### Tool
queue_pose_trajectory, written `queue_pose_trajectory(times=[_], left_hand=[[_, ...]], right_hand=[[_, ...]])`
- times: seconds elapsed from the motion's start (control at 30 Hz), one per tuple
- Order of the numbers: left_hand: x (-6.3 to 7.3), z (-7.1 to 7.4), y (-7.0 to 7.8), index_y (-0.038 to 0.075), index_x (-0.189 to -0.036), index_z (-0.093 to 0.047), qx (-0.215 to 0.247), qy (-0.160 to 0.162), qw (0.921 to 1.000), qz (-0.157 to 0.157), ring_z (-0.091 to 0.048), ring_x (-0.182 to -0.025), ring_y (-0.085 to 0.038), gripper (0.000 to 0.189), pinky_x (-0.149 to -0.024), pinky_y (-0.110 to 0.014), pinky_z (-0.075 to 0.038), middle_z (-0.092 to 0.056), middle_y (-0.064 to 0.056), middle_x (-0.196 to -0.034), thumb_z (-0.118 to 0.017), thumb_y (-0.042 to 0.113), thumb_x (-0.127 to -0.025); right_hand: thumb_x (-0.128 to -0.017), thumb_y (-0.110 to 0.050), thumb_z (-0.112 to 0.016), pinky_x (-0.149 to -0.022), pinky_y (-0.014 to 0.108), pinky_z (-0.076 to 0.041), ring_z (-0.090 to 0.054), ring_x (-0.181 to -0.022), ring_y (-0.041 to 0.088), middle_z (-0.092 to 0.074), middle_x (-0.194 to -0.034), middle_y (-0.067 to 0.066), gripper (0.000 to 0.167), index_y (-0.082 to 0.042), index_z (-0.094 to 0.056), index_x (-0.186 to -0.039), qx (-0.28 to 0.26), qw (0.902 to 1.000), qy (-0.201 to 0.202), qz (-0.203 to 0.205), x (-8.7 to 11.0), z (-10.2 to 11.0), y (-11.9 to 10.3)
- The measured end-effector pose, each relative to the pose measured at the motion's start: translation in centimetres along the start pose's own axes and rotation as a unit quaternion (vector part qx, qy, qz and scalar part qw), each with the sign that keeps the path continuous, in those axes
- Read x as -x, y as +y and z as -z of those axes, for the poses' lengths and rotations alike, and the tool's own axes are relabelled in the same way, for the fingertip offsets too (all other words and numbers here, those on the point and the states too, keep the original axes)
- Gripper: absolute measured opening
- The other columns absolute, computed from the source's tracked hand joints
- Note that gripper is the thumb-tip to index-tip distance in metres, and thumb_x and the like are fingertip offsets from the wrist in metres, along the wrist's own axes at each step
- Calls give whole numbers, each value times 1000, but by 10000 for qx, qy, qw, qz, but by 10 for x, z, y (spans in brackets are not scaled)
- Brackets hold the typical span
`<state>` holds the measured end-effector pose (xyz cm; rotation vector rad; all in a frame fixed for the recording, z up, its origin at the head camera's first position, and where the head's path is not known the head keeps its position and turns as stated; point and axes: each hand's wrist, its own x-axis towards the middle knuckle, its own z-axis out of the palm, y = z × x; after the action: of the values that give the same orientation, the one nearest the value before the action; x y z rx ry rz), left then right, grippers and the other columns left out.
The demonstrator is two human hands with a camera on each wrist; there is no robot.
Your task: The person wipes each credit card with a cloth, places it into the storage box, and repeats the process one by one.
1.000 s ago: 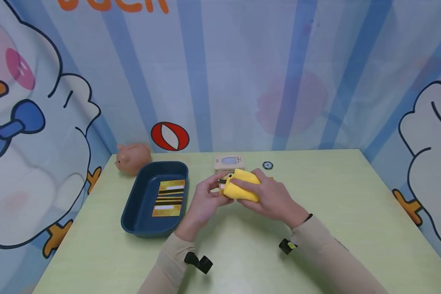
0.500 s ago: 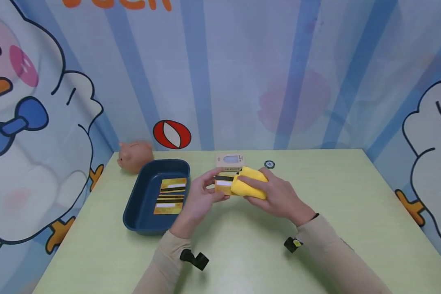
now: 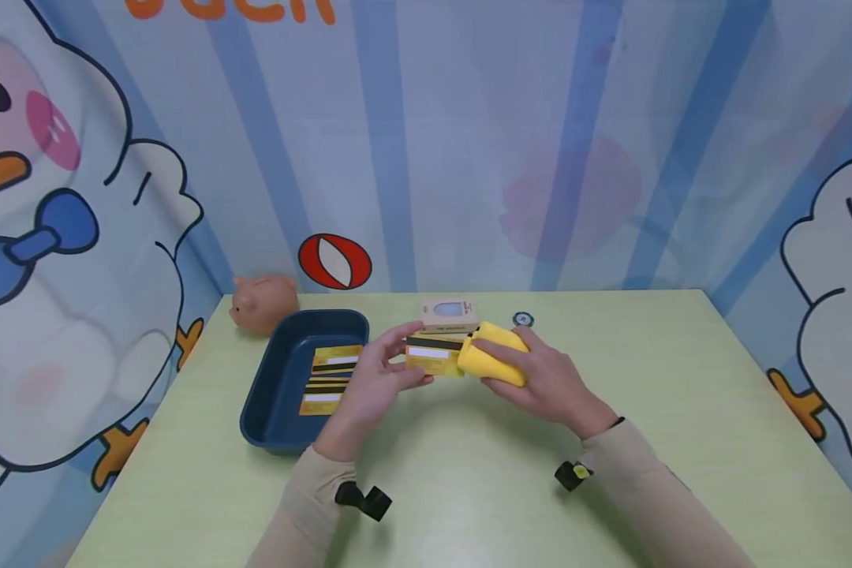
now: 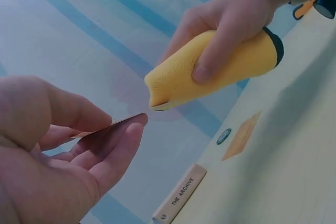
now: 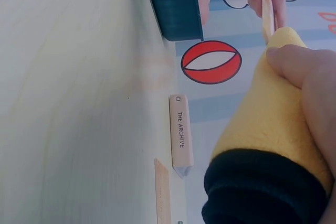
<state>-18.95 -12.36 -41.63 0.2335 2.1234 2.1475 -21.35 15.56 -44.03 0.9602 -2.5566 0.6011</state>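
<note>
In the head view my left hand (image 3: 376, 379) pinches a yellow bank-style card (image 3: 429, 361) with a black stripe and white strip, thumb below and fingers above. My right hand (image 3: 547, 379) grips a soft yellow fabric piece (image 3: 493, 359), which overlaps the card's right end. Seen from the left wrist, the card (image 4: 126, 120) is nearly edge-on, close to the tip of the fabric piece (image 4: 173, 82). A dark band (image 5: 262, 182) rings the fabric's other end in the right wrist view. Both hands are raised over the table.
More striped cards (image 3: 337, 359) lie in a dark blue tray (image 3: 255, 422) at left. Behind it stands a pink piggy bank (image 3: 264, 304). A small box (image 3: 449, 312) and a round chip (image 3: 523, 319) sit at the back. A flat orange piece (image 4: 242, 136) lies near the chip.
The card, mostly covered by the yellow fabric at first, now shows most of its length. My left hand has drawn left with it, and my right hand has shifted right with the fabric.
</note>
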Motion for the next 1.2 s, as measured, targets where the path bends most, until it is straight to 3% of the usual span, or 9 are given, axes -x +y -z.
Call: queue_pose_trajectory(times=[0.2, 0.43, 0.63, 0.8, 0.93, 1.03, 1.2], left_hand=[[1, 11, 7, 16, -155, -51, -317, 60, 9994, 116, -70, -113, -34, 65, -90, -41, -63, -58, -17, -144, -66, -7, -97], [4, 34, 18, 10, -159, -45, -536, 113, 9985, -8, -67, -120, -40, 66, -90, -38, -62, -53, -20, -153, -64, -7, -98], [4, 58, 24, 10, -157, -47, -921, 319, 9952, -44, -70, -113, -35, 62, -83, -28, -61, -58, -20, -150, -64, -3, -99], [7, 81, 24, 8, -154, -50, -1233, 513, 9909, -156, -72, -107, -34, 57, -81, -30, -61, -64, -22, -141, -63, -3, -99], [12, 97, 25, 4, -153, -51, -1358, 692, 9881, -212, -72, -99, -24, 56, -77, -29, -62, -65, -27, -138, -61, -5, -99], [17, 109, 26, 1, -152, -50, -1386, 756, 9874, -112, -71, -97, -17, 54, -77, -28, -62, -63, -30, -138, -61, -5, -99], [24, 129, 23, -3, -149, -50, -1642, 788, 9830, 216, -69, -102, -19, 49, -81, -29, -62, -61, -32, -139, -62, 1, -102]], right_hand=[[-94, -36, -79, -55, 28, -46, -50, -71, 14, -55, -117, 15, 57, -30, -62, -148, -86, 9998, 175, -54, -1, 2, 2], [-94, -34, -79, -57, 30, -47, -52, -75, 16, -55, -122, 16, 58, -30, -61, -149, -241, 9992, 225, -213, 0, 8, 5], [-95, -34, -78, -58, 30, -47, -52, -76, 17, -54, -121, 15, 57, -30, -60, -149, -338, 9986, 219, -340, 1, 10, 8], [-96, -35, -78, -59, 31, -48, -54, -77, 17, -54, -123, 16, 57, -31, -59, -150, -388, 9982, 162, -422, 4, 10, 9], [-96, -36, -77, -59, 30, -48, -54, -77, 17, -54, -123, 16, 57, -32, -59, -150, -425, 9979, 132, -461, 6, 10, 10], [-96, -36, -78, -58, 30, -47, -52, -75, 16, -54, -119, 14, 57, -32, -60, -150, -407, 9980, 143, -454, 6, 10, 11], [-95, -36, -78, -55, 29, -45, -49, -73, 14, -53, -113, 11, 57, -31, -60, -149, -373, 9983, 168, -422, 7, 10, 12]])
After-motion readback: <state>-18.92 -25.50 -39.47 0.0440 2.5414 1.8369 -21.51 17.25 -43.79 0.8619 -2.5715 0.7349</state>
